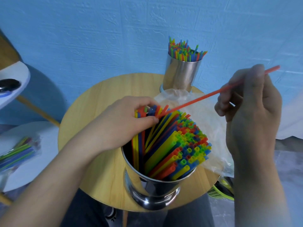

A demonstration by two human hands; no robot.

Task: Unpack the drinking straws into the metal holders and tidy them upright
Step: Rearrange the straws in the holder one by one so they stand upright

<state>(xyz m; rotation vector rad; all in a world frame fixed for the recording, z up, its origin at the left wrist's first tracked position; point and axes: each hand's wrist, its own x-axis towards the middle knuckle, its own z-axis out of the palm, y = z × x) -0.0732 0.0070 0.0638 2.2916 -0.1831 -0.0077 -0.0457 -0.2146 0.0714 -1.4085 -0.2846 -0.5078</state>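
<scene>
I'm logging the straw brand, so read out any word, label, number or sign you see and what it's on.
None can be read.
The near holder, the far holder and the plastic bag show no print.
A white mark on the dark clothing is too blurred to read.

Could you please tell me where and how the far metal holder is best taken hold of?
Wrap fingers round the smooth steel wall of the far holder, midway up, coming from the side. Straws stick out of its top, so a grasp from above would probably bend them.
</scene>
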